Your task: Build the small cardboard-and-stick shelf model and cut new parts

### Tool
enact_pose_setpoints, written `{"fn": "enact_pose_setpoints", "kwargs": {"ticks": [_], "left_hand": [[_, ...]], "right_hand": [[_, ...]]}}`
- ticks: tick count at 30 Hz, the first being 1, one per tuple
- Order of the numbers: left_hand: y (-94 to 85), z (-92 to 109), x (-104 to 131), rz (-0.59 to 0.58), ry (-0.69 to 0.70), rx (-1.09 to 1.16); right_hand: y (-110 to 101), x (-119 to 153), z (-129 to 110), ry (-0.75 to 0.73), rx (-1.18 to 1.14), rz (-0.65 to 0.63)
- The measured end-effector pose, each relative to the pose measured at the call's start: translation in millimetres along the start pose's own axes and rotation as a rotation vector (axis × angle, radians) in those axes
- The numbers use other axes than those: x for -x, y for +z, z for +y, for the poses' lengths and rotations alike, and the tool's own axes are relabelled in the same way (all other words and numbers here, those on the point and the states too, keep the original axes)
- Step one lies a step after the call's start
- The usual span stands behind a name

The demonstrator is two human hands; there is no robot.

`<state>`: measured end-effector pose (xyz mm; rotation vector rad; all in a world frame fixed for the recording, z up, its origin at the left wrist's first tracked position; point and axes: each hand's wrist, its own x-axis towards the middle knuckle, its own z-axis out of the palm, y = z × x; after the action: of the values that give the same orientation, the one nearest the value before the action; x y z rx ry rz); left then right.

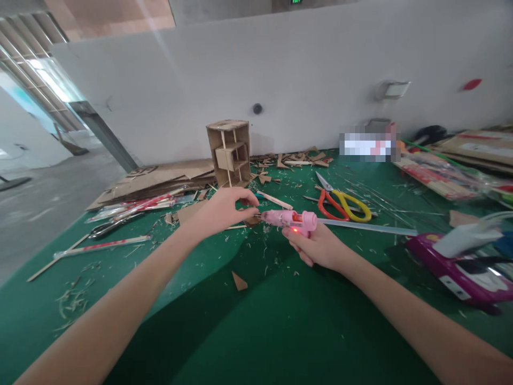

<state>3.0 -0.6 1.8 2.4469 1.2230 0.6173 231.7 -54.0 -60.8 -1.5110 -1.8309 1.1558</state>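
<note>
From where I stand, the person's right hand (316, 246) has its fingers wrapped around the grip of a pink glue gun (288, 218), with a small red light glowing on it. The gun points left over the middle of the green table (280, 342), and a long, clear glue stick (368, 227) trails out of its back end. The left hand (224, 211) is right by the nozzle, thumb and forefinger curved toward each other with only a small gap at the tips. A small brown piece (252, 220) shows just below them; I can't tell whether the fingers grip it.

Behind the left hand stands an upright cardboard tower (233, 155), open-fronted, with thin sticks inside. Scissors (344, 205) with one red and one yellow handle lie open beyond the right hand. A purple power strip (460, 270) sits at the far right, and a pointed cardboard scrap (239, 281) lies nearer the person.
</note>
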Motion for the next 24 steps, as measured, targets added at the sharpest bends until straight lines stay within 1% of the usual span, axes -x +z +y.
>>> {"fn": "enact_pose_setpoints", "kwargs": {"ticks": [5,12,21,24], "left_hand": [[0.0,0.3,0.1,0.017,-0.012,-0.011],[-3.2,2.9,1.5,0.0,-0.002,0.017],[-0.5,-1.8,-0.4,0.001,0.014,-0.044],[-1.7,-2.9,-0.3,0.015,-0.01,-0.032]], "right_hand": [[0.4,-0.3,2.3,-0.021,-0.005,0.005],[1.3,-1.4,3.5,-0.039,-0.036,-0.014],[0.0,-0.7,-0.2,-0.057,-0.087,-0.004],[-0.4,-0.7,-0.6,-0.065,-0.146,0.008]]}}
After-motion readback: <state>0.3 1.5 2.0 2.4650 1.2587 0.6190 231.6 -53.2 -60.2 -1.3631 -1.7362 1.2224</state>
